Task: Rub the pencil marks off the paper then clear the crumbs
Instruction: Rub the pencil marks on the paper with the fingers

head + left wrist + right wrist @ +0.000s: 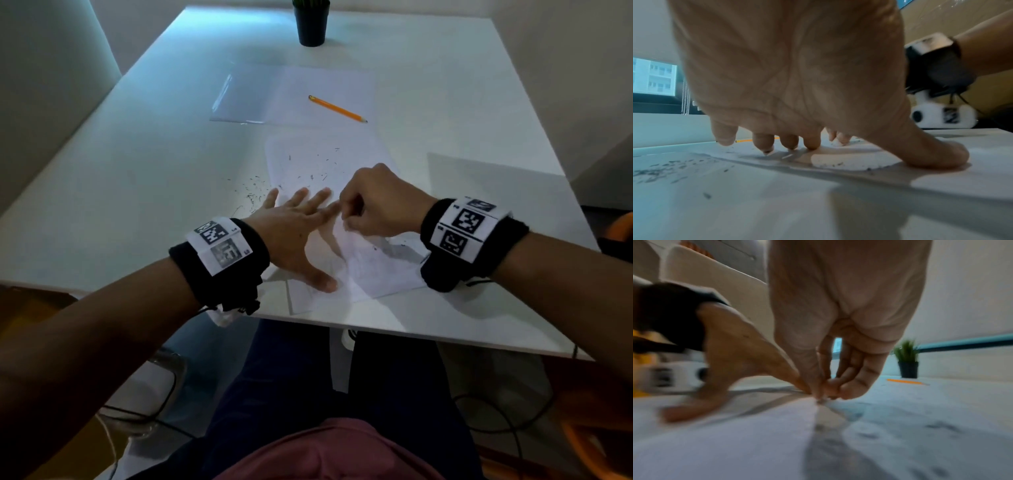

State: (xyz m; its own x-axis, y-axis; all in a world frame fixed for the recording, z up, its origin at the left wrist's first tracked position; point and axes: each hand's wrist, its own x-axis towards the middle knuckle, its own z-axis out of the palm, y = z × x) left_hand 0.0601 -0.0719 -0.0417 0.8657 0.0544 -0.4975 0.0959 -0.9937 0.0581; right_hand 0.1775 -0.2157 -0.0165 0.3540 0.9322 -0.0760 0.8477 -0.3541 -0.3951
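Left hand [294, 233]: fingers spread flat, pinning the paper [376, 270] to the tabletop [137, 164].
Right hand [380, 202]: fingertips pinched on something small, likely an eraser; blur hides it.
Crumbs [253, 192]: strewn beyond the fingertips, nearest the left hand.

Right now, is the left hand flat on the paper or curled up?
Flat. The left hand lies spread, fingers straight, thumb out, pressing the paper down on the table.

Office-like room: white table [137, 171], potted plant [311, 24]
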